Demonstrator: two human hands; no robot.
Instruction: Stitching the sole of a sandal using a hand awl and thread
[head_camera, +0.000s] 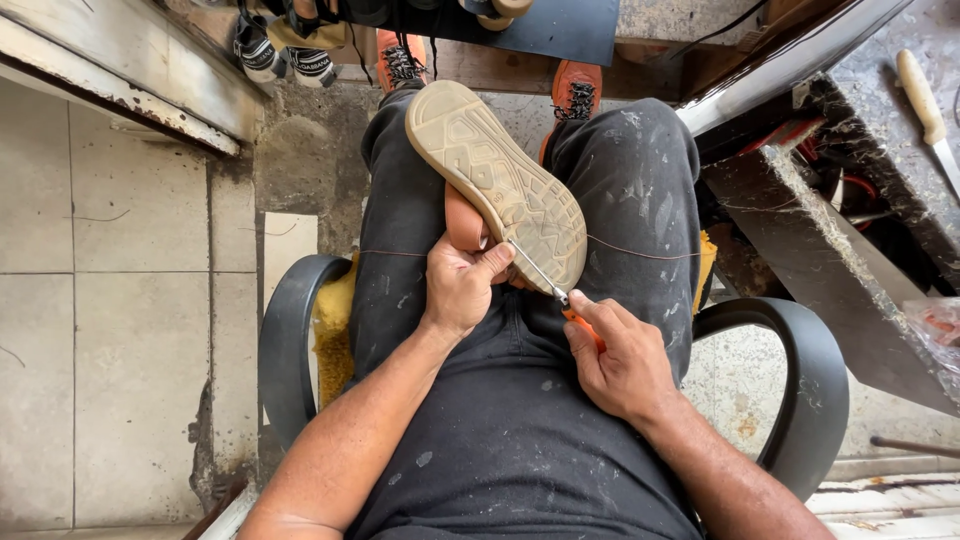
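Note:
A shoe (500, 180) lies sole-up across my lap, its tan ridged sole facing me and its orange upper underneath. My left hand (462, 283) grips the shoe at its near end, thumb pressed on the sole's edge. My right hand (620, 355) holds an orange-handled awl (560, 297); its thin metal shaft runs up to the sole's edge by my left thumb. A thin thread (640, 250) stretches sideways across both thighs from the shoe.
I sit in a chair with black curved armrests (285, 340) and worn yellow foam. A cluttered workbench (860, 250) stands at my right with a pale-handled knife (925, 105) on it. Other shoes (280, 55) sit on the floor ahead. Tiled floor lies to the left.

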